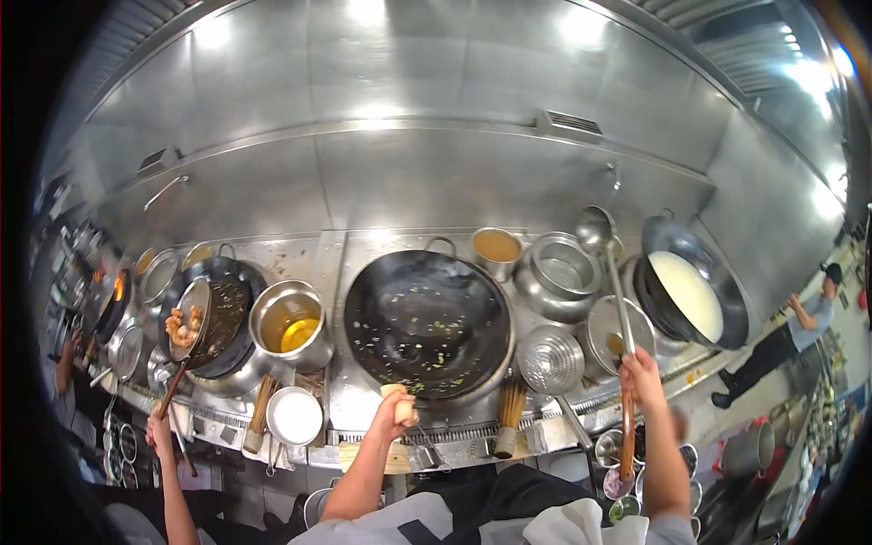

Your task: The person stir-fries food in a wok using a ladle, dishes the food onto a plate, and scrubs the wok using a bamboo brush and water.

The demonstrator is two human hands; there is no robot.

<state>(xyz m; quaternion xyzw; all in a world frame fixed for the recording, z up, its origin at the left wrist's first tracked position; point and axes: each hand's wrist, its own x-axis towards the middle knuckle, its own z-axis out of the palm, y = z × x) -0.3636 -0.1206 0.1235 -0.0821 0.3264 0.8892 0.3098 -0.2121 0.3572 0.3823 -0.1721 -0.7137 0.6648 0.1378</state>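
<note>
In front of me a large black wok [431, 318] sits on the burner, with chopped green and pale bits scattered over its oily inside. My left hand [392, 418] is closed around a folded beige cloth [396, 391] at the wok's near rim. Whether the fingers also grip the rim or a handle is hidden. My right hand [641, 377] grips the wooden handle of a long ladle [596, 227]. The ladle's bowl is raised away from me, right of the wok, above the metal pots.
A perforated strainer [550, 360], a bamboo brush [511, 413] and a pot of brown liquid [497, 252] stand right of the wok. Farther right, a tilted wok holds pale liquid [686, 291]. At left are an oil pot [289, 320] and a co-worker's hand [159, 434] holding a strainer with food.
</note>
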